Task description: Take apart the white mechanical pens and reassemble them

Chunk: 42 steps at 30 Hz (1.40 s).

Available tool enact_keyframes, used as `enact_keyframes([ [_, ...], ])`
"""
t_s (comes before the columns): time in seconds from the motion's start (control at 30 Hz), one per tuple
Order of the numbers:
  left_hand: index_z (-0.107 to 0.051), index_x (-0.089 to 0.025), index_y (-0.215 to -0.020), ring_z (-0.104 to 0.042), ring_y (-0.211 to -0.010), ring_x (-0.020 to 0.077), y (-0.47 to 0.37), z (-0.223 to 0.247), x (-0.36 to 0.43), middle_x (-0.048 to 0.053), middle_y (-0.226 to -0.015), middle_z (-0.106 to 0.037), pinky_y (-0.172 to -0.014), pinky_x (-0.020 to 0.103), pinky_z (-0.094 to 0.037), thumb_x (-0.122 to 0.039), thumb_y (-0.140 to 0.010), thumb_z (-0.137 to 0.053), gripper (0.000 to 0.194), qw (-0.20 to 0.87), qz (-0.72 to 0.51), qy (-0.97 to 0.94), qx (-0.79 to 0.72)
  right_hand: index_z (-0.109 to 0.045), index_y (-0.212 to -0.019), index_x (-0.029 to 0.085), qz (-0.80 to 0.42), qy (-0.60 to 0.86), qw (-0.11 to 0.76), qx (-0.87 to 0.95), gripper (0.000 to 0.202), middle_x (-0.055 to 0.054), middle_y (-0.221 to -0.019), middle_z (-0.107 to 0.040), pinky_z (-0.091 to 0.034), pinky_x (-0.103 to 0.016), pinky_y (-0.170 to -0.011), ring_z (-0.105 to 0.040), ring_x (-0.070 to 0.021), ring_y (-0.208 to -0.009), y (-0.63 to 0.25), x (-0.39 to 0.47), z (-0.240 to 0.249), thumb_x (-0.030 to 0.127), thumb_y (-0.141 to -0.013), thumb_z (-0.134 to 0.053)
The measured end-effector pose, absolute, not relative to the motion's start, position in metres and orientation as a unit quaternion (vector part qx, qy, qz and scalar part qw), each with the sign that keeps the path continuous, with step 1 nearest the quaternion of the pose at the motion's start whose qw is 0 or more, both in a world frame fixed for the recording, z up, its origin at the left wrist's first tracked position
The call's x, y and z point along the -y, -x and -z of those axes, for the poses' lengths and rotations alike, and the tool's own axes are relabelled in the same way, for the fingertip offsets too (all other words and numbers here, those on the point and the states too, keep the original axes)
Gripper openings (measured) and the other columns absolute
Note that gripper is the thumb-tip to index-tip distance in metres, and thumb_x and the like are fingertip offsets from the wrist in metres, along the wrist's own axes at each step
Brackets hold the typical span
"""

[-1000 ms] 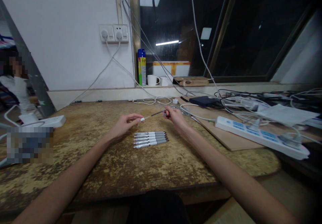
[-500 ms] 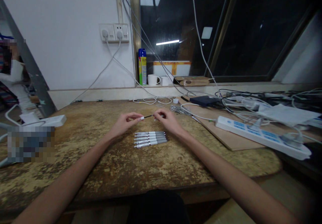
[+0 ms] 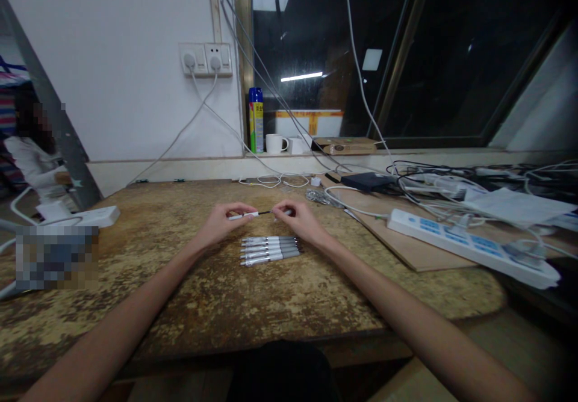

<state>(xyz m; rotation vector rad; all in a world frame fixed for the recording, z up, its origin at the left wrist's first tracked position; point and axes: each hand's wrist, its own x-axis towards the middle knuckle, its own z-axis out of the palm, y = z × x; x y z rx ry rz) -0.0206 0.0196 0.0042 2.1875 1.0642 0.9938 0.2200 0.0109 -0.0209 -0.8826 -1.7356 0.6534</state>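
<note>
My left hand [image 3: 224,220] is closed on the white barrel [image 3: 244,215] of a pen, held nearly level above the table. A thin dark refill [image 3: 265,212] sticks out of the barrel's right end. At the refill's far end, the fingertips of my right hand [image 3: 295,216] are pinched together; a small greyish piece, too small to make out, shows inside that hand's curl. Just below both hands, several white pens with grey grips [image 3: 270,250] lie side by side in a row on the worn wooden table [image 3: 253,306].
On the right, a white power strip [image 3: 469,242] rests on a brown board [image 3: 406,251], with tangled cables behind. A small clear plastic bag [image 3: 318,195] lies beyond my right hand. A spray can [image 3: 256,120] and mug [image 3: 274,143] stand on the sill. Another person [image 3: 36,155] is at far left.
The white barrel shows more within my left hand, and the visible stretch of refill is shorter. My right hand has shifted slightly left. The person at far left has moved rightward.
</note>
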Motion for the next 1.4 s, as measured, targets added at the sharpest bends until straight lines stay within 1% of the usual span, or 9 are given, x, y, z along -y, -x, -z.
enact_keyframes([
  [0.2, -0.078, -0.021, -0.106, -0.064, -0.074, 0.0174, 0.019, -0.003, -0.019, 0.007, -0.1, -0.077, -0.069, 0.028, -0.047, -0.045, -0.084, -0.066, 0.035, 0.245, -0.363, -0.808, -0.395, -0.074, -0.089, 0.02, -0.275, 0.371, 0.518, 0.72, 0.02, -0.004, -0.086, -0.073, -0.045, -0.03, -0.075, -0.063, -0.0178, -0.08, -0.223, -0.016, 0.024, 0.038, -0.086, -0.065],
  [0.33, -0.077, -0.021, -0.106, -0.066, -0.084, 0.0201, 0.019, -0.004, -0.019, 0.007, -0.103, -0.077, -0.074, 0.029, -0.048, -0.046, -0.085, -0.064, 0.035, 0.24, -0.366, -0.812, -0.386, -0.073, -0.095, 0.02, -0.296, 0.367, 0.507, 0.722, 0.023, -0.004, -0.086, -0.072, -0.046, -0.03, -0.076, -0.064, -0.0173, -0.078, -0.224, -0.019, 0.026, 0.039, -0.087, -0.064],
  [0.43, -0.077, -0.021, -0.106, -0.067, -0.087, 0.0215, 0.02, -0.004, -0.02, 0.007, -0.103, -0.077, -0.077, 0.03, -0.049, -0.049, -0.085, -0.064, 0.037, 0.231, -0.37, -0.809, -0.393, -0.071, -0.096, 0.02, -0.325, 0.368, 0.501, 0.713, 0.026, -0.003, -0.084, -0.07, -0.046, -0.03, -0.072, -0.063, -0.0172, -0.076, -0.224, -0.023, 0.029, 0.042, -0.088, -0.06],
  [0.53, -0.077, -0.02, -0.105, -0.068, -0.092, 0.0236, 0.022, -0.004, -0.022, 0.007, -0.105, -0.077, -0.082, 0.032, -0.05, -0.053, -0.085, -0.063, 0.041, 0.228, -0.374, -0.806, -0.399, -0.069, -0.094, 0.021, -0.332, 0.39, 0.518, 0.685, 0.02, -0.002, -0.084, -0.07, -0.046, -0.029, -0.072, -0.062, -0.0168, -0.076, -0.227, -0.027, 0.031, 0.035, -0.086, -0.058],
  [0.67, -0.077, -0.02, -0.105, -0.068, -0.097, 0.0248, 0.023, -0.005, -0.023, 0.007, -0.108, -0.076, -0.09, 0.034, -0.05, -0.055, -0.085, -0.063, 0.042, 0.232, -0.387, -0.798, -0.398, -0.066, -0.09, 0.021, -0.282, 0.411, 0.557, 0.664, 0.015, -0.001, -0.087, -0.068, -0.046, -0.029, -0.075, -0.061, -0.0172, -0.079, -0.231, -0.03, 0.028, 0.026, -0.076, -0.062],
  [0.73, -0.077, -0.02, -0.105, -0.068, -0.096, 0.0246, 0.023, -0.005, -0.023, 0.007, -0.107, -0.077, -0.089, 0.034, -0.05, -0.056, -0.085, -0.063, 0.043, 0.235, -0.389, -0.795, -0.401, -0.066, -0.089, 0.021, -0.27, 0.408, 0.572, 0.658, 0.016, -0.001, -0.089, -0.068, -0.046, -0.029, -0.077, -0.061, -0.0173, -0.081, -0.231, -0.028, 0.024, 0.025, -0.074, -0.062],
  [0.9, -0.076, -0.019, -0.106, -0.068, -0.095, 0.0251, 0.022, -0.006, -0.021, 0.008, -0.105, -0.077, -0.085, 0.034, -0.052, -0.055, -0.085, -0.063, 0.044, 0.242, -0.381, -0.797, -0.402, -0.066, -0.089, 0.021, -0.277, 0.394, 0.587, 0.651, 0.016, -0.002, -0.093, -0.068, -0.046, -0.029, -0.079, -0.061, -0.0174, -0.084, -0.23, -0.022, 0.016, 0.026, -0.075, -0.063],
  [1.1, -0.078, -0.023, -0.104, -0.068, -0.094, 0.0233, 0.021, -0.004, -0.022, 0.007, -0.105, -0.077, -0.085, 0.033, -0.05, -0.045, -0.086, -0.064, 0.032, 0.237, -0.388, -0.801, -0.389, -0.068, -0.089, 0.02, -0.28, 0.383, 0.572, 0.67, 0.016, -0.002, -0.092, -0.068, -0.045, -0.028, -0.079, -0.061, -0.0171, -0.084, -0.229, -0.023, 0.018, 0.025, -0.076, -0.06],
  [1.4, -0.077, -0.023, -0.105, -0.067, -0.096, 0.0232, 0.02, -0.002, -0.022, 0.007, -0.107, -0.076, -0.087, 0.032, -0.05, -0.045, -0.087, -0.063, 0.032, 0.244, -0.381, -0.805, -0.383, -0.069, -0.09, 0.02, -0.286, 0.381, 0.571, 0.669, 0.016, -0.002, -0.091, -0.069, -0.046, -0.029, -0.079, -0.062, -0.0173, -0.085, -0.229, -0.022, 0.018, 0.025, -0.076, -0.061],
])
